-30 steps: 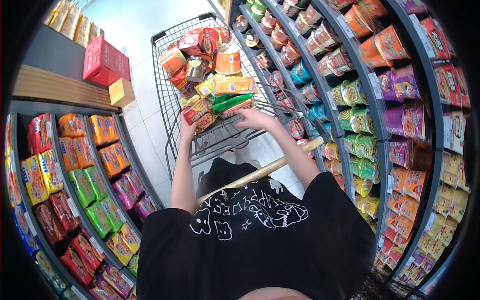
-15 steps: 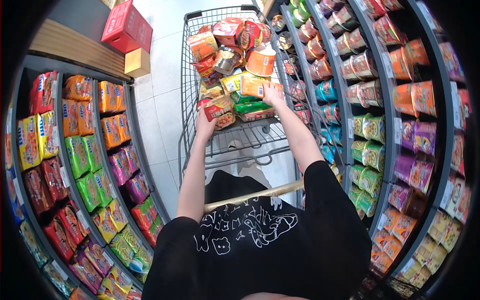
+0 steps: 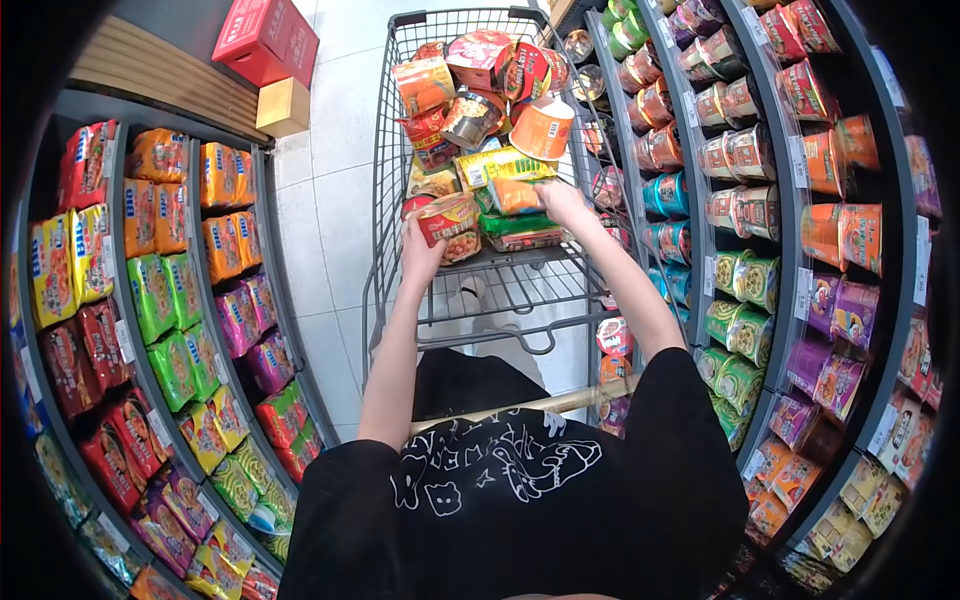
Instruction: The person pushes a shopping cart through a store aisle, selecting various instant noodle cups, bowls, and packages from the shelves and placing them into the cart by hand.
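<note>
Packet [image 3: 516,196] orange, oblong; red pack [image 3: 448,220] pale-lettered, food picture below.

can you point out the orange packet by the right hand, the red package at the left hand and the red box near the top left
orange packet [image 3: 515,198]: head view, middle of its visible face
red package [image 3: 452,217]: head view, printed front
red box [image 3: 268,48]: head view, side face
</note>
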`<state>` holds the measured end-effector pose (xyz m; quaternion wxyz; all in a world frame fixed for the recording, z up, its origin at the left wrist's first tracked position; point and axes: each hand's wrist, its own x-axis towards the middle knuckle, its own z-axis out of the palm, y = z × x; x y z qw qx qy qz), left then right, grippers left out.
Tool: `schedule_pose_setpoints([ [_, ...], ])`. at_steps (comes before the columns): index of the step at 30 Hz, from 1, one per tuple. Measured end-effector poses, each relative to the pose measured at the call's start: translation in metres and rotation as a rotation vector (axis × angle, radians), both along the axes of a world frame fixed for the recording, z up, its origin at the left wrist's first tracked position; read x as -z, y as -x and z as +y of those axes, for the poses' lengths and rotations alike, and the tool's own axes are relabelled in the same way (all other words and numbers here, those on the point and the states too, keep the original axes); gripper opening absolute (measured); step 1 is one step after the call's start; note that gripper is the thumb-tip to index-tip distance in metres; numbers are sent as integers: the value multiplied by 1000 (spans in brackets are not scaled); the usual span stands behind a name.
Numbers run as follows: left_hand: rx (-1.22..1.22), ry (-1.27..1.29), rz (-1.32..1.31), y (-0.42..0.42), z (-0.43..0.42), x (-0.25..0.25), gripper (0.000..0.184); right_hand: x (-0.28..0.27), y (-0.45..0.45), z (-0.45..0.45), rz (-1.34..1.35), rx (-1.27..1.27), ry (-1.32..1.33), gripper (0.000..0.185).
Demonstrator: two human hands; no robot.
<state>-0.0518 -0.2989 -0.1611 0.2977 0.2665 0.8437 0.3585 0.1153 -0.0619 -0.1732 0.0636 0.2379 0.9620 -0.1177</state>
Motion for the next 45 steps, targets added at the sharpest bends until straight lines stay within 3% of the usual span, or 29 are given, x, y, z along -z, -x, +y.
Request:
schedule_pose_setpoints([
  [2,0,39,-40,2,-1,-1,65,-38,-4,-25,-189,-102,66,18],
  [6,19,16,-19,4,-3,7,65,-49,-29,-66,-62,-61,42,11],
  [8,18,18,-31,2,-2,1,64,-56,-39,-86,-141,33,100,10],
  [16,26,40,6,1,-2,2,66,-55,-31,-101,-180,21,123,11],
  [18,27,47,5,1,-2,2,67,-47,-21,-81,-328,25,341,18],
  [19,26,57,18,-1,-1,-4,67,-49,-9,-68,-281,103,314,26],
  [20,24,60,21,-1,-1,-8,67,-32,2,-46,-53,69,267,31],
  [22,13,105,30,-3,1,-11,66,-26,52,1,105,276,583,38],
  [23,20,107,28,-4,1,-12,66,6,72,22,468,388,774,43],
  [24,16,103,34,-5,1,-11,66,22,96,38,539,577,890,42],
  [25,20,101,51,-6,0,-10,65,31,114,44,705,852,1257,32],
  [26,23,99,73,-6,0,-9,65,40,129,53,711,835,1260,32],
  [28,25,121,77,-6,1,-13,67,100,154,65,733,1211,1401,19],
  [29,9,102,93,-7,0,-10,67,152,165,78,716,1180,1290,13],
  [30,-3,82,108,-7,-1,-7,67,138,168,74,475,1184,1108,19],
  [32,6,98,72,-8,-1,-12,66,116,167,53,258,1106,532,22],
  [34,9,136,39,-1,4,-14,65,178,183,72,323,1198,435,26],
  [35,10,156,22,0,6,-19,65,192,184,79,443,1303,717,30],
  [36,9,173,8,1,9,-23,65,157,183,71,485,1365,812,30],
  [38,6,184,29,0,11,-24,65,238,183,96,380,1145,744,30],
  [39,9,195,42,0,11,-23,64,262,173,111,149,883,395,22],
  [40,16,206,54,0,11,-24,64,197,177,87,189,1017,518,28],
  [43,17,208,36,1,11,-23,64,185,179,68,559,1192,441,23],
  [45,22,218,28,0,11,-25,64,182,177,56,614,1163,398,21],
])
